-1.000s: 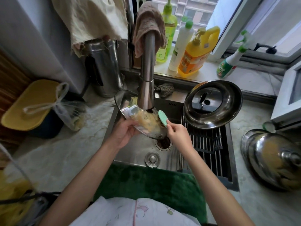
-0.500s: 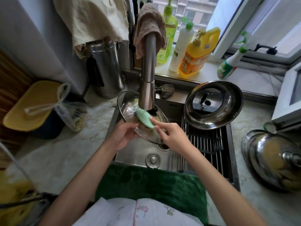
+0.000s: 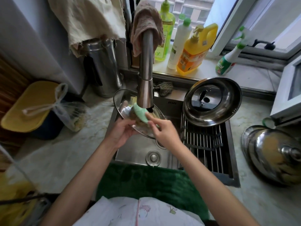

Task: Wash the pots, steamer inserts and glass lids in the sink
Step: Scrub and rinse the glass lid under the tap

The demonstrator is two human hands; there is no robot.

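Note:
A glass lid is held tilted over the steel sink, just under the faucet spout. My left hand grips its near rim from below. My right hand pinches a light green sponge and presses it on the lid's inner face. On the drying rack over the sink's right half rests a steel pot with a lid inside it. A steel lid with a knob lies on the counter at the right.
Detergent bottles and a spray bottle line the window sill. A steel kettle stands left of the faucet, a yellow bin with a plastic bag farther left. A green towel covers the sink's front edge.
My right hand carried the green sponge from the lid's right rim to the left, onto its inner face under the spout. The left hand kept its grip on the lid.

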